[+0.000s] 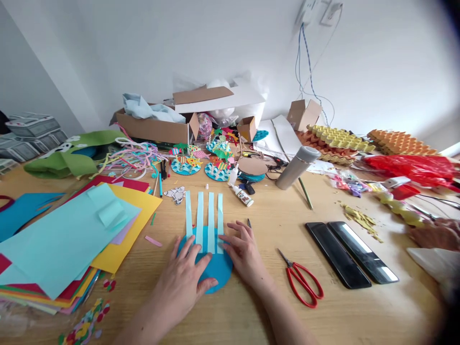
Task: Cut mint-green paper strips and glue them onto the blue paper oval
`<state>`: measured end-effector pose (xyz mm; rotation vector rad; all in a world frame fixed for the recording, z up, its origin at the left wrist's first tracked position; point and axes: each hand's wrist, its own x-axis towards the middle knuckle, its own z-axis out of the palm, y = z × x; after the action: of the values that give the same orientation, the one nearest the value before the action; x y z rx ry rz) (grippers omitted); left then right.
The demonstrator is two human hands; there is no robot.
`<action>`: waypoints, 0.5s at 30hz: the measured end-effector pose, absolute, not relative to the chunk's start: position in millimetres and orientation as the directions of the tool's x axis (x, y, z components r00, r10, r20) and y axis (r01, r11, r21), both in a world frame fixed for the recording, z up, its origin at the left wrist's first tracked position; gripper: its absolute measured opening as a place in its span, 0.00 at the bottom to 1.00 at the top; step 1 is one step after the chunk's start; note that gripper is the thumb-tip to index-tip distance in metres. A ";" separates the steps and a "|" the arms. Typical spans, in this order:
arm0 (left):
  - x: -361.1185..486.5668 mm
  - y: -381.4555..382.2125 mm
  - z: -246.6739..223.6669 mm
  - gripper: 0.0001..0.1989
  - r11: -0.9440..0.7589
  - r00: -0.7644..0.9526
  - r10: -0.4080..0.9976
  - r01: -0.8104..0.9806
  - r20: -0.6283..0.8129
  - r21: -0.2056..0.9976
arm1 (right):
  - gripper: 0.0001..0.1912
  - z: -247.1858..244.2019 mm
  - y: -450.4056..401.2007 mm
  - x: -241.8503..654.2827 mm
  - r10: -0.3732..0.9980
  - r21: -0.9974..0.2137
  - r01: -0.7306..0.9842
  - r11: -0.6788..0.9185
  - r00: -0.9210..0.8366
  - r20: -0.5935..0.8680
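A round blue disc (218, 270) lies on the wooden table near the front. Four light-blue paper strips (200, 215) run side by side from its upper part toward the back, their far ends lying past its edge. My left hand (187, 273) rests spread on the left side of the disc, its fingertips on the lower ends of the left strips. At the disc's right edge is my right hand (244, 251), fingers apart, with fingertips touching the rightmost strip near its lower end.
Red-handled scissors (302, 282) and two black phones (339, 256) lie to the right. Stacked coloured paper (68, 235) covers the left side. Behind the disc are a glue bottle (243, 195), a paper cutout (175, 194) and a grey flask (298, 167). A person's hand (436, 237) shows at far right.
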<state>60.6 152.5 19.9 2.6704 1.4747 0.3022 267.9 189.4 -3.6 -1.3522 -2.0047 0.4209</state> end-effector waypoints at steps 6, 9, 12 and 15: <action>60.6 152.6 18.2 0.22 -0.533 0.517 0.846 0.832 0.129 0.158 | 0.13 -6.5 188.4 265.8 0.907 -0.535 0.741 0.407 -0.259 0.331; 61.0 153.0 19.3 0.21 -0.527 0.513 0.850 0.834 0.121 0.163 | 0.12 -5.2 187.8 265.3 0.908 -0.525 0.748 0.406 -0.267 0.322; 61.1 153.4 20.6 0.21 -0.528 0.517 0.849 0.832 0.108 0.170 | 0.12 -4.3 187.7 265.6 0.913 -0.526 0.751 0.400 -0.271 0.306; 60.5 153.6 19.7 0.22 -0.534 0.521 0.846 0.828 0.116 0.173 | 0.12 -4.0 188.0 266.3 0.913 -0.527 0.749 0.401 -0.277 0.300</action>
<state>60.5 153.6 19.7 2.6551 1.4650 0.2830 266.3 188.0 -4.0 -1.4123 -2.1008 0.3807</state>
